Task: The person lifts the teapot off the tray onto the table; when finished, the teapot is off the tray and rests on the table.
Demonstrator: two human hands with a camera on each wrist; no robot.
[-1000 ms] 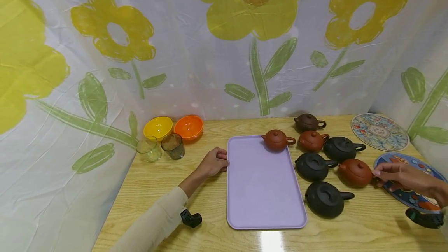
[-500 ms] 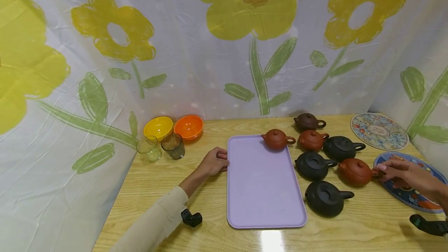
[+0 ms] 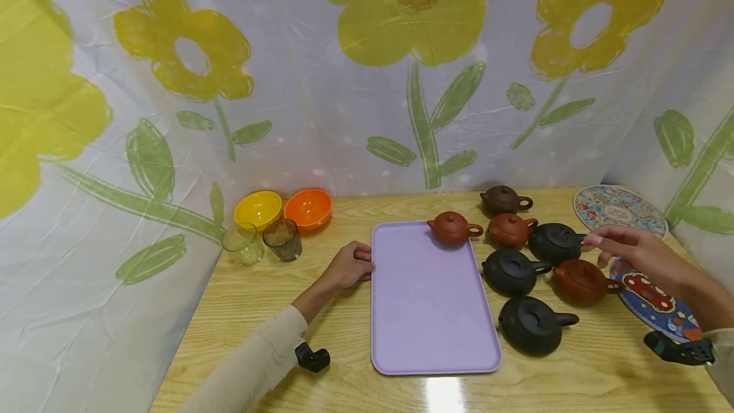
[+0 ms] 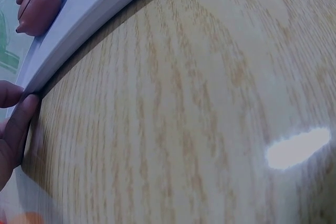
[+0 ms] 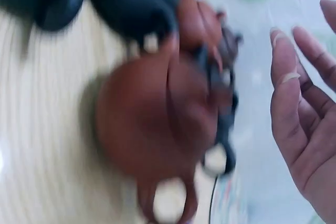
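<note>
In the head view my left hand (image 3: pixel 351 266) pinches the left rim of a lilac tray (image 3: pixel 430 304); the left wrist view shows thumb and finger at that edge. A red-brown teapot (image 3: pixel 450 230) stands on the tray's far right corner. My right hand (image 3: pixel 642 257) hovers by the handle of a black teapot (image 3: pixel 555 243), fingers loosely bent and holding nothing; whether it touches the handle is unclear. Just nearer stands a red-brown teapot (image 3: pixel 582 282), seen blurred from above in the right wrist view, apart from the fingers.
More teapots crowd right of the tray: two black ones (image 3: pixel 512 271) (image 3: pixel 532 327), a red-brown one (image 3: pixel 510 230) and a dark brown one (image 3: pixel 503 201). Two round mats (image 3: pixel 619 209) (image 3: pixel 659 311) lie far right. Two bowls (image 3: pixel 258 210) (image 3: pixel 308 210) and two glasses (image 3: pixel 243 245) (image 3: pixel 283 241) stand back left.
My right hand has left the handle of the nearer red-brown teapot and moved back and left to the black teapot's handle. The left hand stays on the tray's rim.
</note>
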